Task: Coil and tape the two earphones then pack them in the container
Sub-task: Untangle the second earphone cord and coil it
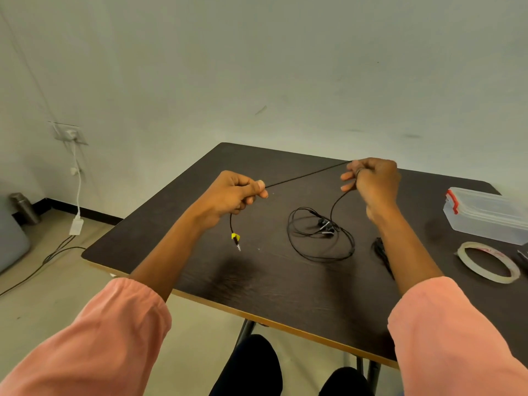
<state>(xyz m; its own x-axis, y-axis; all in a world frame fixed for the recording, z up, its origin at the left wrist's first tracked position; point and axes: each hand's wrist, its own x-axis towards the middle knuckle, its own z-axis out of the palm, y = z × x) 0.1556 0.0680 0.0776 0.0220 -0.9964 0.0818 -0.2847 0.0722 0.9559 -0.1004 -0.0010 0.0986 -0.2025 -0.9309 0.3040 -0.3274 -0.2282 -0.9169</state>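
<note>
1. Black cord point(307, 175) runs taut between your two hands: your left hand point(234, 194) pinches it near the plug point(236, 240), which dangles below with a yellow tag, and your right hand point(371, 181) has its fingers curled around the other stretch.
2. From your right hand the cord drops to a loose tangle point(320, 234) lying on the surface point(257, 281), earbuds in its middle.
3. You look to be at the very start, judging by this: nothing is coiled or taped yet.
4. A second dark cord point(381, 251) lies partly hidden by your right forearm; it looks like the other earphone, untouched.
5. Tape point(485, 262) and the lidded clear container point(488, 214) wait at the right of the surface, with nothing visible packed inside.
6. Around you: a dark wood-grain surface, a pale wall, a socket with a white charger at the left, cables on the floor.
</note>
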